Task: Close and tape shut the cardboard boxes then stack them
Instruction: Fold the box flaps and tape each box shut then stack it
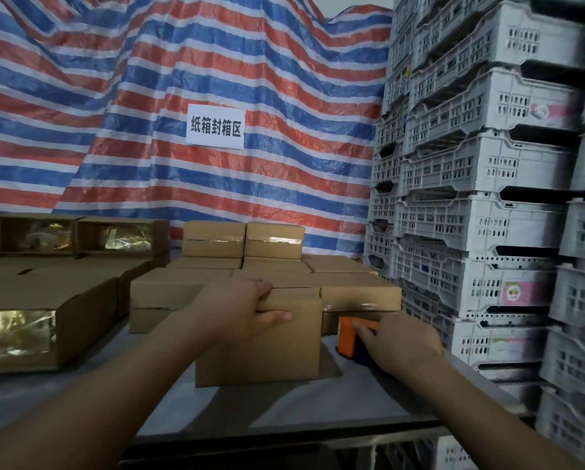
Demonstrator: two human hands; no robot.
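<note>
We saw one closed cardboard box (260, 337) at the near middle of the bench (284, 408); our left hand (247, 310) held its top far edge, fingers curled over, thumb on the near face; our right hand (399, 344) lay on one orange tape dispenser (347, 335) just right of it, though whether that grip was closed we could not tell; two taped boxes (243, 239) stood atop the far stack; three open boxes (23, 330) lay left; white crates (487, 212) towered right.
</note>
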